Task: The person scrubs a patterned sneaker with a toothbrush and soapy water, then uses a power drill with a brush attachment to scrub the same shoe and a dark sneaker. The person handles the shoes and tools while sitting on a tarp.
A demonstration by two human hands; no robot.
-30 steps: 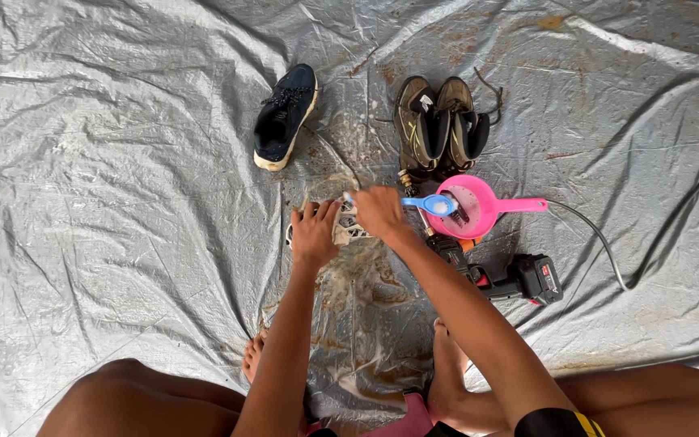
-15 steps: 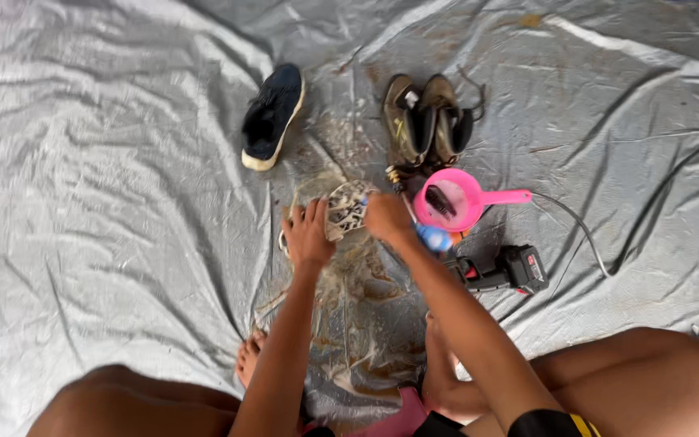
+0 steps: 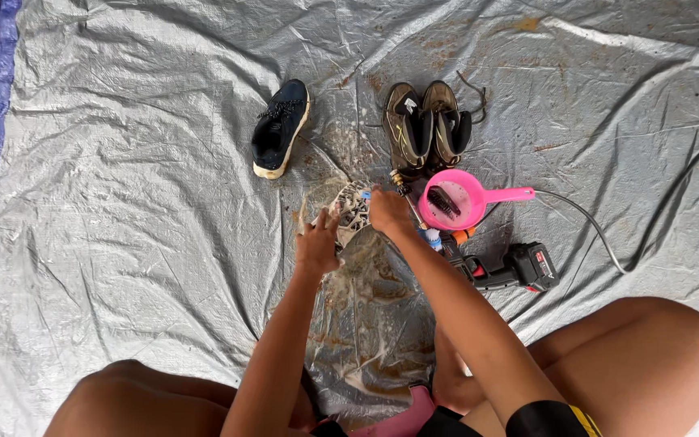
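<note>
Since second ago: right hand point(image 3: 388, 212) shifted left off pink scoop, now on shoe together with left; small blue brush went with it. Left hand point(image 3: 319, 243) fingers curled, gripping near edge of soapy shoe point(image 3: 353, 209) lying sole-up on grey tarp point(image 3: 123, 243). Right hand closed on blue brush point(image 3: 368, 195), mostly hidden, pressed to shoe. Pink scoop point(image 3: 456, 202), dark brush inside, just right of hand. Black sneaker point(image 3: 280, 128) upper left; brown shoe pair point(image 3: 429, 125) above scoop. Cordless power tool point(image 3: 511, 269) lower right.
</note>
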